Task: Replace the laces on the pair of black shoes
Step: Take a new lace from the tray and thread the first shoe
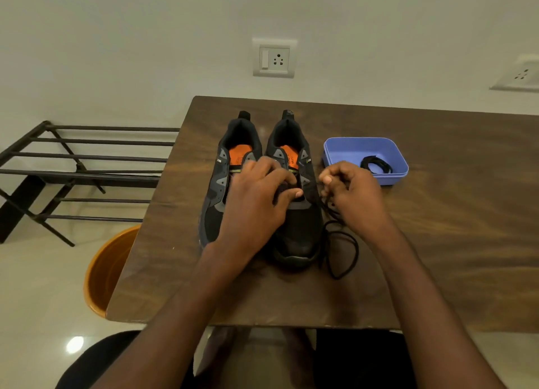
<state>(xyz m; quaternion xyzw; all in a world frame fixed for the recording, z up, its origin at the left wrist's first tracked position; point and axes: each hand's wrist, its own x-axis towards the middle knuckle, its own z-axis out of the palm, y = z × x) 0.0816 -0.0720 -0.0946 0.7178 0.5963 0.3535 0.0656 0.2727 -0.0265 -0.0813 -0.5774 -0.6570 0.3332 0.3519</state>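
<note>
- Left black mesh shoe on the brown wood-grain desk, half hidden by the left hand.
- Left hand curls over the right black shoe's tongue; grip unclear.
- Right hand pinches a thin black cord lace.
- Far right, a blue plastic tray holds a coiled black lace.

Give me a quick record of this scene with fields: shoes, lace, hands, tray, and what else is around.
shoes: pair of black shoes side by side on the wooden table, toes toward the person, orange insoles
loose lace: black lace trailing on the table right of the right-hand shoe
left hand: left hand on that shoe's eyelet area
right hand: right hand pinching the lace
tray: blue tray right of the shoes, coiled black lace inside
surroundings: orange bucket, metal rack, wall socket
</note>
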